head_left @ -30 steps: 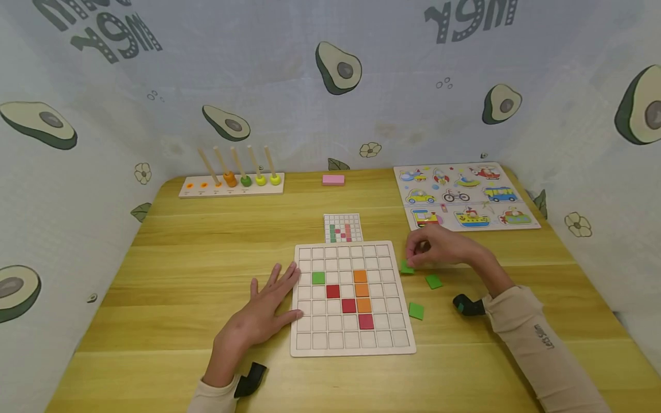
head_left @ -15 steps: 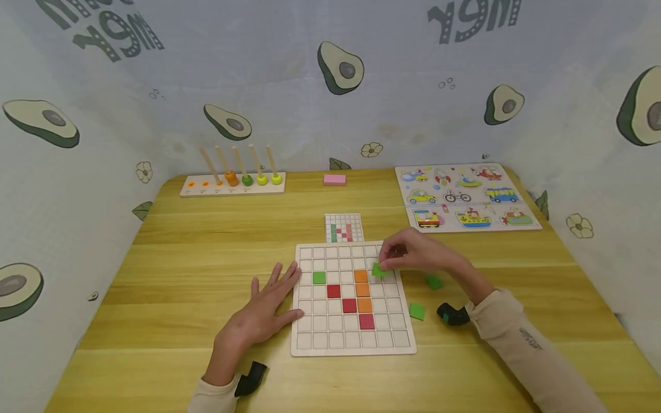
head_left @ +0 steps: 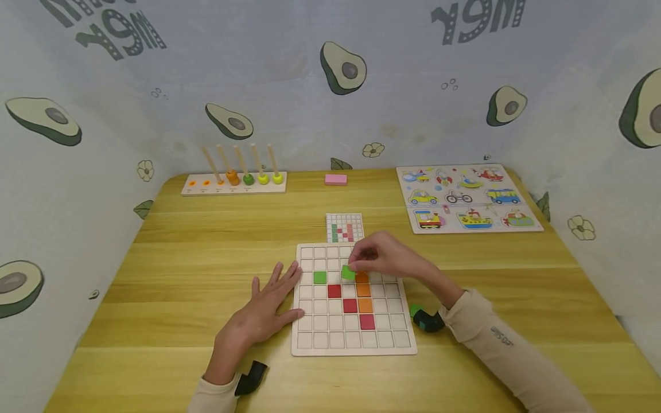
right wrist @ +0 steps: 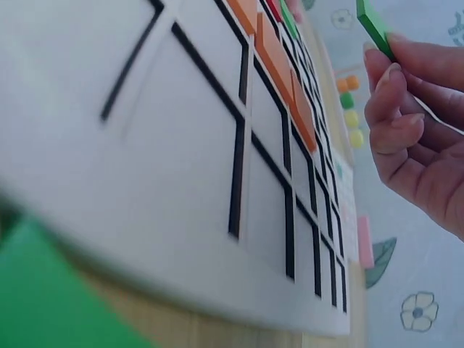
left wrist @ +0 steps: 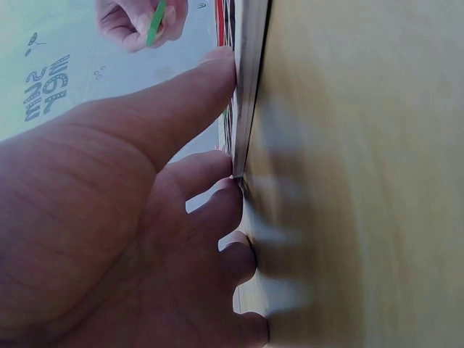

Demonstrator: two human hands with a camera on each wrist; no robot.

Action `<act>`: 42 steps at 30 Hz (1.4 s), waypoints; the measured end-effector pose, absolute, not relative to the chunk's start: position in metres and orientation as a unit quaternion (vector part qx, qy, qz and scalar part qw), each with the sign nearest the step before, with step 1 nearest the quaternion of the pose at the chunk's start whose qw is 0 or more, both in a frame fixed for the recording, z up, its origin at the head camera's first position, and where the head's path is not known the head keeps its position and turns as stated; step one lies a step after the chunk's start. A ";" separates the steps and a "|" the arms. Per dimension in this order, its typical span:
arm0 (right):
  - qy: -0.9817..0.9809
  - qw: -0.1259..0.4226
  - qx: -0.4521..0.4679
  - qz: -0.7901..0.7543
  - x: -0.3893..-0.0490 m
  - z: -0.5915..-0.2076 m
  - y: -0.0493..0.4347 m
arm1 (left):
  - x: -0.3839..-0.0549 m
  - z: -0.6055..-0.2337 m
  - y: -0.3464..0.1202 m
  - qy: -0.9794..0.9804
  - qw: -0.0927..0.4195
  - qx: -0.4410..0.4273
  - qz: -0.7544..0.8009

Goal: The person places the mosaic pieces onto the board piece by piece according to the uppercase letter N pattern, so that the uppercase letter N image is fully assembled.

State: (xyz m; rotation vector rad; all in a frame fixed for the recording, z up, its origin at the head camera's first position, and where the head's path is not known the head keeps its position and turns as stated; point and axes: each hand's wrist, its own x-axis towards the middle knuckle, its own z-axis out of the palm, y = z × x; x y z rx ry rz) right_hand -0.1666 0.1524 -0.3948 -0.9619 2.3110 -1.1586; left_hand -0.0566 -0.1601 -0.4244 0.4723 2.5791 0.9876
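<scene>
A white grid board [head_left: 330,342] lies on the wooden table, with red tiles [head_left: 334,291], orange tiles [head_left: 364,305] and one green tile [head_left: 319,277] in its cells. My right hand [head_left: 384,255] pinches another green tile [head_left: 348,272] by its edge, raised over the upper middle of the board; the right wrist view shows this green tile [right wrist: 374,30] between thumb and fingers. Along the board's left edge rests my left hand [head_left: 263,312], thumb and fingertips touching it, fingers spread. A loose green tile [head_left: 415,310] shows partly behind the right wrist camera.
Behind the board lies a small pattern card [head_left: 344,226]. Farther back are a peg stand with coloured beads [head_left: 234,186], a pink block [head_left: 335,179] and a vehicle picture puzzle board [head_left: 467,201]. An avocado-print cloth [head_left: 289,86] hangs around the table [head_left: 170,275].
My right hand has picked up a green tile from the table right of the board and carried it left over the grid. My left hand has stayed at the board's edge.
</scene>
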 end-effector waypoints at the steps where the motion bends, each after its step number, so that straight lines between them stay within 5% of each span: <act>1: 0.823 0.189 -0.341 -0.413 -0.166 -0.395 0.149 | -0.057 -0.424 -0.160 0.908 0.169 0.166 0.347; 42: 0.825 0.196 -0.426 -0.316 -0.153 -0.403 0.084 | -0.057 -0.426 -0.161 0.906 0.167 0.176 0.347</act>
